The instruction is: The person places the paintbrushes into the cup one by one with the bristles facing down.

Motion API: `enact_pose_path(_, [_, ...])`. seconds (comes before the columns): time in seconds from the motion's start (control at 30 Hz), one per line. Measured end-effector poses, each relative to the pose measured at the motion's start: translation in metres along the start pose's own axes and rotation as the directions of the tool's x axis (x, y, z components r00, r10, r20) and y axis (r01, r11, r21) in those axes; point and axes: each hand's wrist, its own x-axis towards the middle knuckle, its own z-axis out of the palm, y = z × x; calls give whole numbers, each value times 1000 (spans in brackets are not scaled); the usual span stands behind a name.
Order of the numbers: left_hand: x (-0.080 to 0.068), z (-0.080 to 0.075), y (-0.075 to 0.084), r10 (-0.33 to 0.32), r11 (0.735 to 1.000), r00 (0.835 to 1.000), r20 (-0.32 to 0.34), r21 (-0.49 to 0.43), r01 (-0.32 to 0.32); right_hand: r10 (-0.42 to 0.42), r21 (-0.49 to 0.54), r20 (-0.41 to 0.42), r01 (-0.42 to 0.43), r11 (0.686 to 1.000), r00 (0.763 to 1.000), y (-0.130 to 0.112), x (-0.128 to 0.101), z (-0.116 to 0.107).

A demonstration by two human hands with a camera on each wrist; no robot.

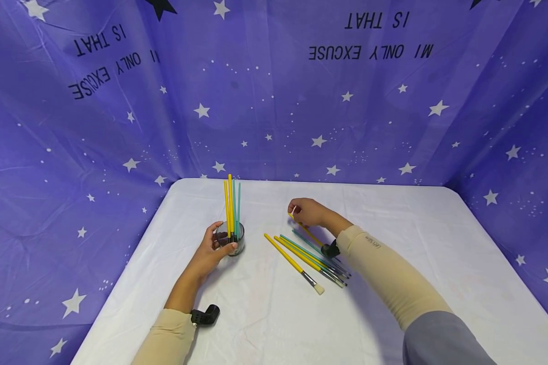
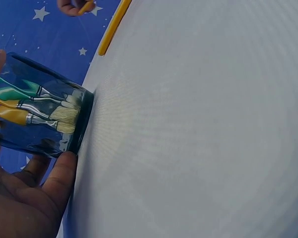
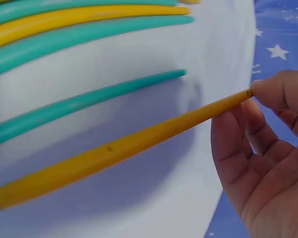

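Observation:
My left hand (image 1: pixel 206 257) grips a clear drinking glass (image 1: pixel 240 244), thumb on the near side and fingers around the far side. Yellow and teal paintbrushes (image 1: pixel 230 205) stand in it, bristles down, as the left wrist view shows. My right hand (image 1: pixel 309 212) pinches the handle end of a yellow paintbrush (image 3: pixel 134 144) between thumb and fingers. That brush slants down toward the wrist camera, and its bristle end is hidden in the head view. Beneath and beside it lies a loose pile of yellow and teal paintbrushes (image 1: pixel 305 252), handles pointing away from me.
A white cloth covers the table (image 1: pixel 255 324). One wide flat yellow brush (image 1: pixel 285 255) lies at the pile's left edge, between the glass and the pile. Behind the table and at both sides hangs a purple curtain (image 1: pixel 265 91) with stars and lettering.

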Motion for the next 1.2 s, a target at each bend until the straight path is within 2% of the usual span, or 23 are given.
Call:
enact_pose_path(0.23, [0, 0, 0, -1, 1000, 1000, -2, -9, 1, -24, 62, -47, 27, 998, 999, -15, 1, -8])
enact_pose_path(0.47, [0, -1, 0, 2, 1000, 1000, 2, -11, -2, -86, 74, -101, 93, 993, 991, -28, 5, -10])
enact_pose_path(0.57, [-5, -1, 9, -8, 1000, 1000, 12, -20, 9, -103, 115, -122, 117, 986, 987, -36, 5, -11])
enact_pose_path(0.73, [-4, 0, 9, -11, 1000, 1000, 9, -18, 11, -116, 228, -133, 144, 963, 984, -48, 8, -11])
enact_pose_path(0.8, [0, 0, 1, -1, 1000, 1000, -2, -15, 1, -126, 264, -146, 161, 951, 981, -51, 10, -11])
enact_pose_path(1.2, [0, 0, 0, -11, 1000, 1000, -3, -16, 11, -149, 418, -299, 270, 867, 942, -78, 21, -3])
